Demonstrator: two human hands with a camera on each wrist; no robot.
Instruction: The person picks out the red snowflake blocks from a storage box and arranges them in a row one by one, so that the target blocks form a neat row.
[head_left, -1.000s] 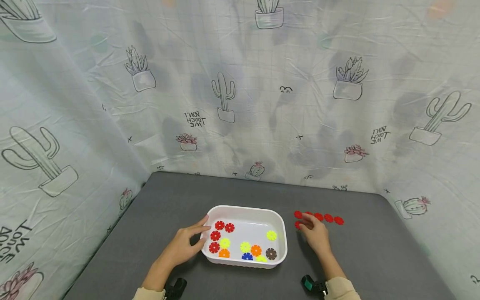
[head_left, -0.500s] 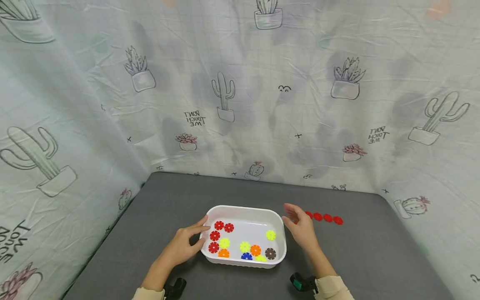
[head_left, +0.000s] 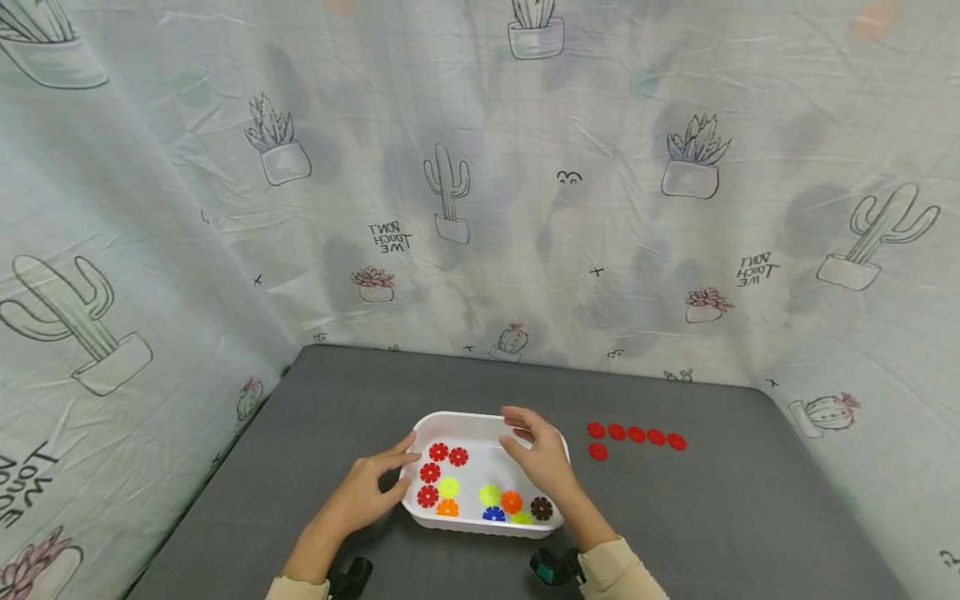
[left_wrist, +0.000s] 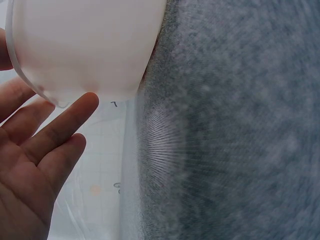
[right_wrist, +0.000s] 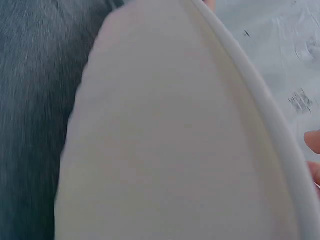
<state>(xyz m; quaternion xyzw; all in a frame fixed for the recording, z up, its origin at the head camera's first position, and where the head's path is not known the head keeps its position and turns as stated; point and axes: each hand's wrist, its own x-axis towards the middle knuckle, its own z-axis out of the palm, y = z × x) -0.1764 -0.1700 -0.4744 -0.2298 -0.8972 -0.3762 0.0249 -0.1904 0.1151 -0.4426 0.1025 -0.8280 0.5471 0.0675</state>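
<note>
A white plastic tray point(head_left: 472, 527) stands on the grey table, holding several slotted snowflake-shaped discs. My left hand point(head_left: 369, 492) holds its left rim; in the left wrist view, some fingers point(left_wrist: 75, 117) lie along the outer wall and others reach over the rim. Over the right half of the tray hovers my right hand point(head_left: 542, 454), fingers apart and loosely bent, with nothing visible between them. Below it lie a yellow disc point(head_left: 491, 495), an orange disc point(head_left: 512, 502), a blue disc point(head_left: 493, 514) and a brown disc point(head_left: 541, 508). Red discs point(head_left: 431, 472) gather at the left.
Right of the tray, several red discs point(head_left: 637, 434) form a row on the table point(head_left: 720, 500), with one more red disc point(head_left: 597, 452) below the row's left end. A cactus-printed curtain point(head_left: 480, 208) surrounds the back and sides.
My right hand has left the red discs at the right and moved leftward over the tray, uncovering the row's left end. The left hand has stayed on the tray's rim.
</note>
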